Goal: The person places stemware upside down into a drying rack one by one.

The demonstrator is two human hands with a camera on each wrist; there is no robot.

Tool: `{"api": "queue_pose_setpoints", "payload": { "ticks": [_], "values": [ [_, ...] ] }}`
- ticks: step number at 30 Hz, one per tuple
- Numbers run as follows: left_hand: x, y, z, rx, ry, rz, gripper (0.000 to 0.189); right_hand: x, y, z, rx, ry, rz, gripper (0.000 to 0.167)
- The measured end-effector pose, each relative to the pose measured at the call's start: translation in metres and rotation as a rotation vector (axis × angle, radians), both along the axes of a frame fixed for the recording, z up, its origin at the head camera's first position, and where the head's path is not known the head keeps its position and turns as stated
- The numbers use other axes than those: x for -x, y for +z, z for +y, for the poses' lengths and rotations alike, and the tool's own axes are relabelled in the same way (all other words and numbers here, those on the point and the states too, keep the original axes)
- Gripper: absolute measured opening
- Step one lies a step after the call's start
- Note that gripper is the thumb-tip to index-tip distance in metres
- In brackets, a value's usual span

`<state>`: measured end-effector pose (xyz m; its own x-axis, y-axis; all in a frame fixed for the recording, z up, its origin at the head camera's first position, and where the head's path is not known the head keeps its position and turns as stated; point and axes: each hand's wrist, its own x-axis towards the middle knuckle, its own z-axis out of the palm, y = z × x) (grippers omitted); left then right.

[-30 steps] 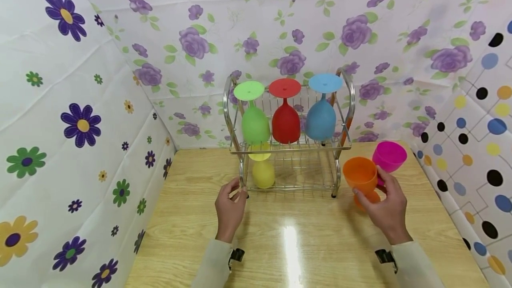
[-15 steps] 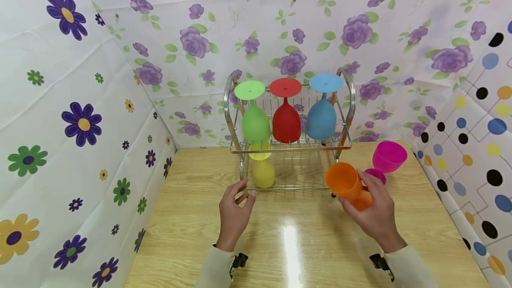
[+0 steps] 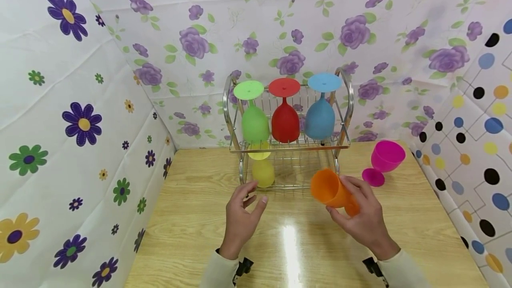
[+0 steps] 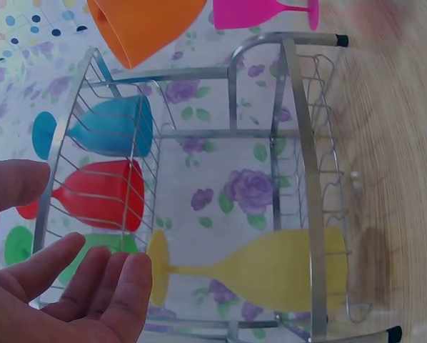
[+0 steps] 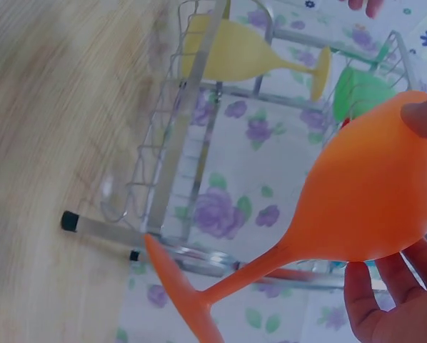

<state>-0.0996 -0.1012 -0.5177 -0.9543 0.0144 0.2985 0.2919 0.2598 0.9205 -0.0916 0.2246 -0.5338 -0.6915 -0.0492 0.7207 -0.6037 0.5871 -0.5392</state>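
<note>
My right hand [image 3: 364, 219] holds an orange plastic goblet [image 3: 330, 190] around its bowl, the rim tilted to the left and its foot toward my palm. In the right wrist view the goblet's bowl [image 5: 370, 186] lies between thumb and fingers, stem pointing down and left. My left hand [image 3: 245, 217] has relaxed fingers with nothing in them, just in front of the metal rack's [image 3: 296, 149] lower left corner. Upside down on the upper tier stand a green goblet [image 3: 255, 123], a red goblet [image 3: 285, 121] and a blue goblet [image 3: 320, 119]. A yellow goblet [image 3: 263, 174] is inverted on the lower tier.
A magenta goblet [image 3: 387, 157] is on the wooden table [image 3: 192, 243] right of the rack, its bowl behind its foot in the head view. Patterned cloth walls [image 3: 100, 181] border the table at the back and both sides.
The right hand has brought the orange goblet leftward from beside the magenta one to the rack's front right, tipping it over. My left hand has moved slightly right, away from the rack's leg.
</note>
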Motion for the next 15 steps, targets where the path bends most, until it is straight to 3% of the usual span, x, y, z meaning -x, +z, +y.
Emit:
{"api": "queue_pose_setpoints", "payload": {
  "ticks": [5,15],
  "values": [
    [-0.005,0.006,0.007,0.003,-0.043,0.020,0.046,-0.005,0.003,-0.008,-0.073,0.038,0.029,0.073],
    [-0.013,0.015,0.023,0.031,-0.159,0.025,0.051,-0.012,0.009,-0.023,-0.193,0.088,0.095,0.071]
  ]
}}
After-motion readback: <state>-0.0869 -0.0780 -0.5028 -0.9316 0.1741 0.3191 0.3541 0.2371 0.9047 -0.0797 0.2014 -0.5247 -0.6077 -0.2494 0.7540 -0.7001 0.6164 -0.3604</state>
